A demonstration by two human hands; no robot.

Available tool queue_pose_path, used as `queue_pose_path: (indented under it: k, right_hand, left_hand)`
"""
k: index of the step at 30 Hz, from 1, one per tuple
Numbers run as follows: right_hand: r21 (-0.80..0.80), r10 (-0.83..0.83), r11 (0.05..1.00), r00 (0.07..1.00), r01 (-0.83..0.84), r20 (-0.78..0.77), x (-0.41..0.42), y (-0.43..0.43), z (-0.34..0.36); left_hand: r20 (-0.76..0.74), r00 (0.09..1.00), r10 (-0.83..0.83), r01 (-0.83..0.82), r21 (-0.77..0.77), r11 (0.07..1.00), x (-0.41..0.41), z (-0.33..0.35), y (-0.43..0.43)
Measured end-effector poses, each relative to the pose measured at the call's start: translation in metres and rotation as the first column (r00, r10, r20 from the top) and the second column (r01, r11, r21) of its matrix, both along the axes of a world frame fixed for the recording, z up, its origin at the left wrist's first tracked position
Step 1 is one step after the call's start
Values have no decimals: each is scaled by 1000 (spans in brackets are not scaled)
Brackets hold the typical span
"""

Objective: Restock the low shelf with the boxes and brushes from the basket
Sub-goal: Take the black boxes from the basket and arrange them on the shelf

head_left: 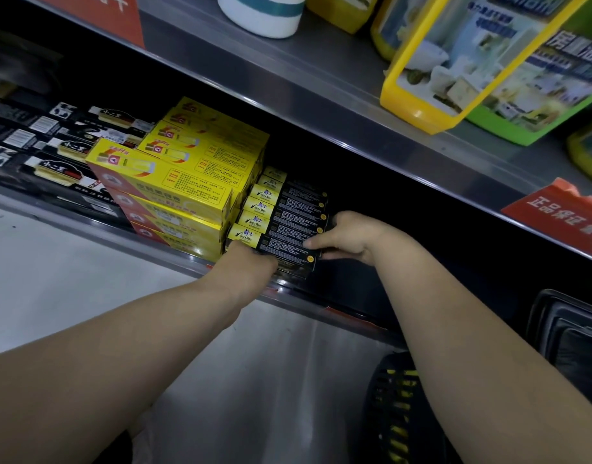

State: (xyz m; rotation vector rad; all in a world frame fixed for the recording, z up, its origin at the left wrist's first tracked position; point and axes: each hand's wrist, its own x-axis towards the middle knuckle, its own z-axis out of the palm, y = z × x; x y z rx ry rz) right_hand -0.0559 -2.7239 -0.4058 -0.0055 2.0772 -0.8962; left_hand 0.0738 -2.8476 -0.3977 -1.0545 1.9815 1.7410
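1. Both hands are on the same item: the front black box (284,251), a flat black pack with a yellow end, sitting at the front edge of the low shelf (174,257)
2. The left hand (251,262) grips the box's left, yellow end. Its fingers curl over the near edge, so you mostly see the back of the hand
3. The right hand (349,237) holds the right end, with the thumb lying on the top face and the other fingers wrapped round the far side
4. That box is the nearest one in a row of matching black boxes (287,209) lined up front to back, each touching the next
5. Just to the left, touching the row, is a taller stack of yellow boxes (174,182)
6. Further left on the same shelf are the brushes (58,172) in black card packs, laid flat in rows
7. The basket (393,410) is on the floor at bottom right, partly under the right forearm. It's dark mesh with yellow stuff showing through, too blurry to say what
8. The upper shelf (287,78) has yellow bottles (455,61) and a white tub with a teal stripe (264,15), and a red tag (555,212) hangs on its edge
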Motion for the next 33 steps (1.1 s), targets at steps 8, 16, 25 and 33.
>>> queue_pose_path:
  k: [8, 16, 25, 33]
  right_hand:
    - [-16, 12, 1000, 999, -11, 31, 6, -4, 1]
    - [153, 127, 984, 968, -95, -215, 15, 18, 57]
    - [-153, -53, 988, 923, -6, -382, 114, 184, 149]
    - [-52, -300, 954, 936, 296, -185, 184, 352, 96]
  left_hand:
    - [-26, 999, -22, 22, -18, 1000, 2, 9, 3]
    - [-257, 952, -165, 155, -62, 986, 9, 42, 32]
    - [-485, 516, -706, 516, -483, 708, 38, 102, 132]
    - [-358, 102, -928, 631, -698, 338, 69, 111, 251]
